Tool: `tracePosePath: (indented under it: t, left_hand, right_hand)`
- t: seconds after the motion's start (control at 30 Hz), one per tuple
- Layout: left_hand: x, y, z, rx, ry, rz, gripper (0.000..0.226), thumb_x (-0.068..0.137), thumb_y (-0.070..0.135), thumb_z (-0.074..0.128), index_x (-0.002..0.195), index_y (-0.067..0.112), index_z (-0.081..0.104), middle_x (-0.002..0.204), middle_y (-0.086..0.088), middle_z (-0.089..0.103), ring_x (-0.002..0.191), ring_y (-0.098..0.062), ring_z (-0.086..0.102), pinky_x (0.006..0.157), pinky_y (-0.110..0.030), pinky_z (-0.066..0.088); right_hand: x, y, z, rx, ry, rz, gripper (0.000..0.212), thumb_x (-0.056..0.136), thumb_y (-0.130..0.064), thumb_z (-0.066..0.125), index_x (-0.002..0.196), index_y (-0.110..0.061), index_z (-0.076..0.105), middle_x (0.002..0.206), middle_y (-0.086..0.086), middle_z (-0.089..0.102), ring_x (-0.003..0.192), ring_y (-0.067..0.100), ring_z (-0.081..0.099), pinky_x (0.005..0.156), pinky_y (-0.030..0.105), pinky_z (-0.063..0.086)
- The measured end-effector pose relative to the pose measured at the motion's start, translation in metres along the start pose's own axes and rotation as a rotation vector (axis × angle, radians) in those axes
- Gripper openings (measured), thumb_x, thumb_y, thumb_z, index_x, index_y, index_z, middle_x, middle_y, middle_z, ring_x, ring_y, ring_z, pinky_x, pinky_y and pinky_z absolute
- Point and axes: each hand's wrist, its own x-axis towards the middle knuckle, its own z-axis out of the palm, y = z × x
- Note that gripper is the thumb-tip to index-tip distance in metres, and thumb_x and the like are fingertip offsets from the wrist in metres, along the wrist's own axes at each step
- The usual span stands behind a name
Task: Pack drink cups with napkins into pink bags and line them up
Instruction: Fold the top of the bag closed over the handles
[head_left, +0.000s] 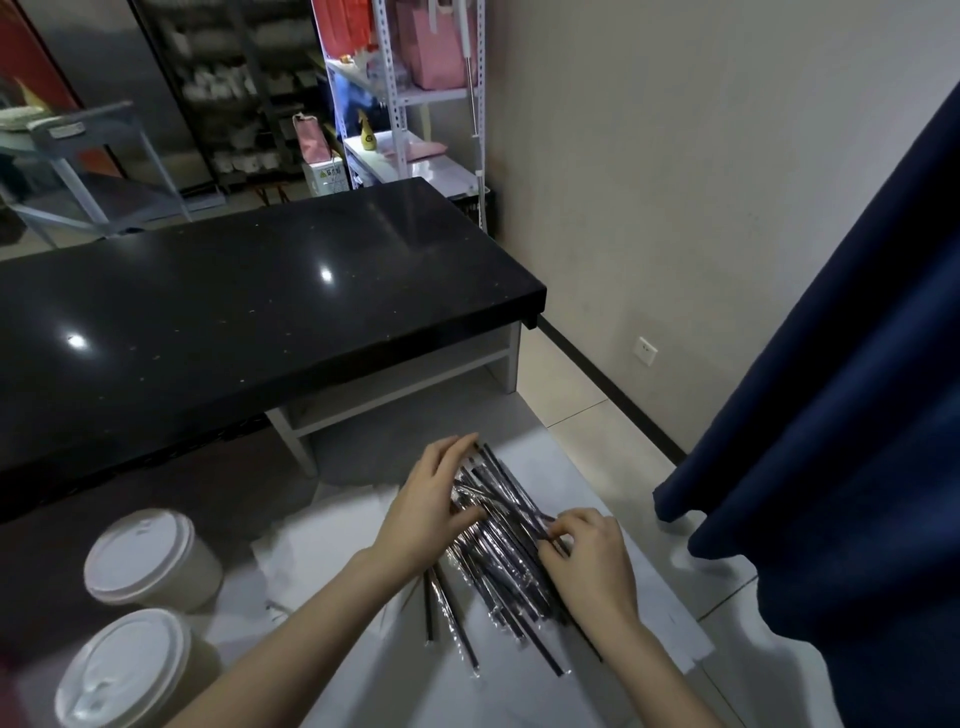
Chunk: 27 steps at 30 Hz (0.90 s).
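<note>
A pile of black straws in clear wrappers lies on the white work surface in front of me. My left hand rests flat on the pile's left side with fingers spread. My right hand pinches one wrapped straw at the pile's right edge. Two lidded paper cups, one above the other, stand at the lower left. White napkins lie between the cups and the straws. Pink bags hang far off on a shelf.
A glossy black counter spans the middle, raised above the work surface. A dark blue curtain hangs at the right. A white metal shelf rack with a yellow bottle stands at the back by the wall.
</note>
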Motion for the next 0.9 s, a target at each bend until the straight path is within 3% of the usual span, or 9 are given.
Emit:
tracePosePath:
  t: [0.1,0.2,0.33,0.5,0.63,0.73,0.9]
  left_hand:
    - [-0.009,-0.005,-0.013,-0.097,0.012,0.022,0.092,0.079,0.026,0.077,0.145,0.050,0.017,0.141,0.019,0.028,0.117,0.001,0.042,0.091,-0.013,0.037]
    - [-0.017,-0.015,-0.033,-0.173,0.028,0.012,0.093,0.077,0.021,0.079,0.142,0.055,0.022,0.135,0.023,0.032,0.116,0.001,0.047,0.096,-0.016,0.041]
    - [-0.038,-0.028,-0.060,-0.144,0.031,-0.001,0.079,0.078,0.021,0.078,0.140,0.045,0.035,0.131,0.018,0.040,0.105,0.002,0.054,0.093,-0.026,0.049]
    - [-0.077,-0.039,-0.103,-0.106,0.129,0.039,0.056,0.078,0.015,0.077,0.127,0.031,0.056,0.123,0.011,0.049,0.098,-0.003,0.054,0.081,-0.014,0.046]
    - [-0.123,-0.048,-0.169,-0.089,0.298,0.032,0.033,0.082,0.013,0.075,0.112,0.023,0.066,0.104,0.008,0.055,0.085,-0.002,0.060,0.076,-0.010,0.046]
    - [-0.170,-0.057,-0.226,0.004,0.380,0.028,0.026,0.084,0.014,0.072,0.108,0.022,0.068,0.099,0.009,0.056,0.085,-0.004,0.060,0.077,-0.014,0.049]
    - [-0.261,-0.083,-0.313,0.165,0.490,-0.080,0.020,0.085,0.018,0.071,0.105,0.021,0.069,0.094,0.006,0.057,0.083,-0.012,0.061,0.076,-0.036,0.052]
  right_hand:
    - [-0.004,-0.007,0.000,0.046,-0.016,-0.063,0.006,0.082,-0.021,0.069,0.088,-0.020,0.071,0.110,-0.016,0.052,0.103,0.005,0.042,0.083,0.019,0.039]
    - [-0.008,-0.022,0.000,0.037,-0.080,-0.108,0.007,0.083,-0.025,0.066,0.090,-0.026,0.069,0.101,-0.015,0.061,0.097,0.008,0.051,0.077,0.022,0.040]
    - [-0.017,-0.052,0.000,-0.071,-0.103,-0.145,0.012,0.078,-0.028,0.065,0.088,-0.028,0.071,0.088,-0.008,0.070,0.087,0.019,0.062,0.075,0.029,0.047]
    - [-0.035,-0.103,0.003,0.056,-0.173,-0.212,0.005,0.079,-0.026,0.070,0.082,-0.030,0.069,0.080,-0.013,0.070,0.080,0.009,0.065,0.074,0.029,0.051]
    - [-0.050,-0.163,0.000,0.140,-0.225,-0.343,0.010,0.079,-0.023,0.075,0.087,-0.029,0.072,0.077,-0.018,0.069,0.077,-0.003,0.063,0.073,0.014,0.050]
    - [-0.066,-0.221,0.004,0.216,-0.297,-0.485,0.016,0.078,-0.018,0.078,0.084,-0.032,0.070,0.076,-0.018,0.069,0.079,-0.010,0.061,0.068,0.003,0.044]
    - [-0.106,-0.323,0.036,0.246,-0.434,-0.697,0.026,0.082,-0.016,0.074,0.102,-0.031,0.068,0.089,-0.018,0.068,0.088,-0.011,0.061,0.075,0.004,0.046]
